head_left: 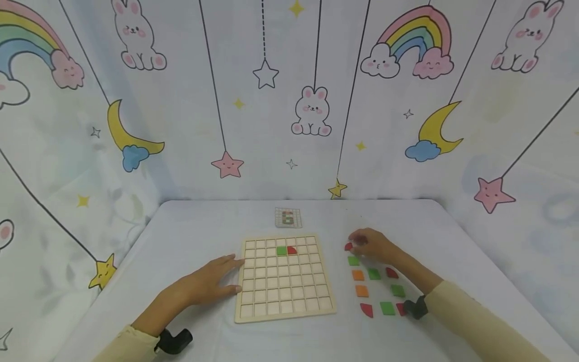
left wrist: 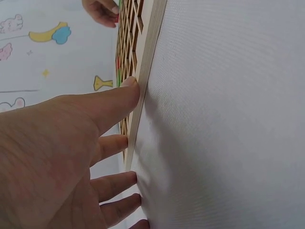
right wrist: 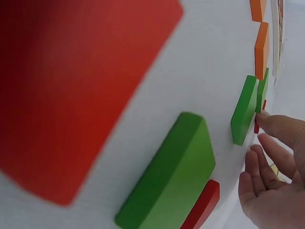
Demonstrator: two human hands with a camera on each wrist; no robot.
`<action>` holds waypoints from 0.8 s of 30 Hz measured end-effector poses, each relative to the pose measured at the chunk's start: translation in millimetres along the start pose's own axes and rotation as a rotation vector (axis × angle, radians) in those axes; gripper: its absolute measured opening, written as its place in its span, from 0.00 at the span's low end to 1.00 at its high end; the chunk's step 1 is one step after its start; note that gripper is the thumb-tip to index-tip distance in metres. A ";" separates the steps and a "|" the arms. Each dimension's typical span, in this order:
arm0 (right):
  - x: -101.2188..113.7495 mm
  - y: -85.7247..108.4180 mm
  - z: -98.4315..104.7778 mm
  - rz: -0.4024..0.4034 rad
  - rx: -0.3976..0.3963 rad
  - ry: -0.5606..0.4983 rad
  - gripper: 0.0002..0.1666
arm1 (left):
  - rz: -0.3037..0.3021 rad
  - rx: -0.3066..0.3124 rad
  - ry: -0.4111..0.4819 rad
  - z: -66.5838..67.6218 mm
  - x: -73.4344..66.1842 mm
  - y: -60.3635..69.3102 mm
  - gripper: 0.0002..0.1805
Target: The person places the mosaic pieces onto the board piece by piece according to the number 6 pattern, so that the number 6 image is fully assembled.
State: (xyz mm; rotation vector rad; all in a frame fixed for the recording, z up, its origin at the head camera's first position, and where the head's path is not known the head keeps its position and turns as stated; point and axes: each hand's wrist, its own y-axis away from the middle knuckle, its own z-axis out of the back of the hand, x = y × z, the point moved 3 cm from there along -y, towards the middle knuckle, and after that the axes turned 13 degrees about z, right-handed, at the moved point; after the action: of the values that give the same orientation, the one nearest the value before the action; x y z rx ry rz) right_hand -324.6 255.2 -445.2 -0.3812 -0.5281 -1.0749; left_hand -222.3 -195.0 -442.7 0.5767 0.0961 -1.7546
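Observation:
A wooden grid board (head_left: pixel 286 291) lies on the white table, with a green square tile (head_left: pixel 281 250) and a red quarter-circle tile (head_left: pixel 291 250) side by side in its second row. At the board's left edge, my left hand (head_left: pixel 205 282) has its fingers spread; thumb and index fingertip touch the wooden rim (left wrist: pixel 143 71). Right of the board, my right hand (head_left: pixel 373 245) pinches another red quarter-circle tile (head_left: pixel 348 247) between thumb and fingers, at the far end of the loose tiles. In the right wrist view that tile (right wrist: pixel 257 125) is mostly hidden by the thumb.
Loose tiles lie right of the board: green squares (head_left: pixel 373 274), orange squares (head_left: pixel 358 275) and red quarter-circles (head_left: pixel 367 310). A small pattern card (head_left: pixel 287 217) with a coloured figure lies behind the board. A printed cloth (head_left: pixel 271 125) hangs behind the table.

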 end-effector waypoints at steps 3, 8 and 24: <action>3.0 -0.9 -0.9 0.014 0.010 0.010 0.16 | -0.005 -0.005 0.004 0.6 -0.4 0.5 0.41; 5.6 -1.6 -0.7 0.037 0.022 0.043 0.12 | 0.008 -0.003 0.008 0.8 -0.7 0.2 0.40; 4.1 -9.8 -2.7 0.102 0.037 0.091 0.12 | 0.014 -0.001 0.001 -1.7 2.1 -2.0 0.40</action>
State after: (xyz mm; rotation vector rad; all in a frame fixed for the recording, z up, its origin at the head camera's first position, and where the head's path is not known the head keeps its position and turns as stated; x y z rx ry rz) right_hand -331.3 246.5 -444.6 -0.3217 -0.4424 -0.9779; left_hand -224.0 -195.7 -445.5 0.5762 0.0926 -1.7404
